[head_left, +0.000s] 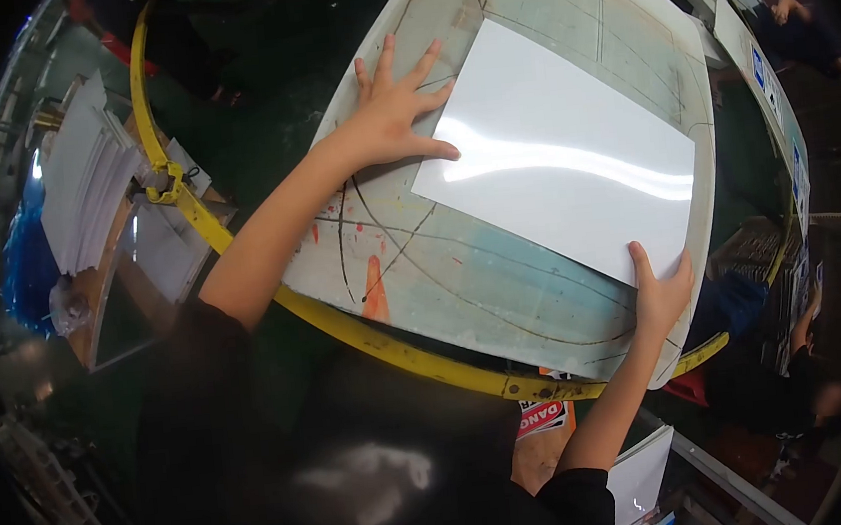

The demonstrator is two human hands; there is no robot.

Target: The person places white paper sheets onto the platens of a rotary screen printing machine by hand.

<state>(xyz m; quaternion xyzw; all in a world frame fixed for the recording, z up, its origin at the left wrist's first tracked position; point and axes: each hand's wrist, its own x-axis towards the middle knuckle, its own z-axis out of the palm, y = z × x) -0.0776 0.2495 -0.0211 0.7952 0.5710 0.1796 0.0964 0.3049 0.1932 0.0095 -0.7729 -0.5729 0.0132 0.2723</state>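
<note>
A glossy white rectangular sheet (550, 141) lies flat on a worn, pale work board (501, 265) marked with dark lines and orange smears. My left hand (393, 115) is spread at the sheet's left edge. Its thumb tip rests on the sheet, and its other fingers reach over the board and the edge. At the sheet's lower right corner is my right hand (661, 293). Its thumb and a forefinger point up, apart, against the sheet; the remaining fingers are mostly hidden.
A curved yellow metal rail (388, 343) runs around the board's near side. Stacked white sheets (84, 192) stand on a rack to the left. A red-and-white danger sign (541, 418) shows below the board. Other people sit or stand at the right edge, one with a visible forearm (803, 329).
</note>
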